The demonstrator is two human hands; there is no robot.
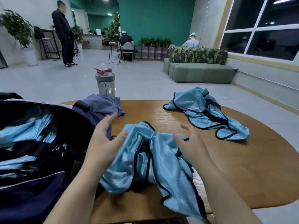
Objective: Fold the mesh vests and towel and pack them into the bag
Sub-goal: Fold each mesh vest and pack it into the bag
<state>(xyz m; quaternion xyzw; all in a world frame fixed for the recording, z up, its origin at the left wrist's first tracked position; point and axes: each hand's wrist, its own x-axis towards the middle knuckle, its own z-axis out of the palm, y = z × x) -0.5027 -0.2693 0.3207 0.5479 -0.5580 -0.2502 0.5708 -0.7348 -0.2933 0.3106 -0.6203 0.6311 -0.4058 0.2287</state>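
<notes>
A crumpled light-blue mesh vest (pixel 152 167) with black trim lies on the wooden table (pixel 234 172) right in front of me. My left hand (pixel 103 143) hovers over its left edge with fingers spread, holding nothing. My right hand (pixel 192 146) hovers above its right side, fingers relaxed and empty. A second blue mesh vest (pixel 205 112) lies bunched at the far right of the table. A grey-blue towel (pixel 105 104) sits crumpled at the far edge. The open navy bag (pixel 40 180) stands at the left, with folded blue vests (pixel 27 131) inside.
A grey shaker bottle (pixel 106 82) with a red lid stands behind the towel at the table's far edge. Beyond the table are a tiled floor, a green sofa (pixel 199 70), stools, potted plants, one standing person and two seated people.
</notes>
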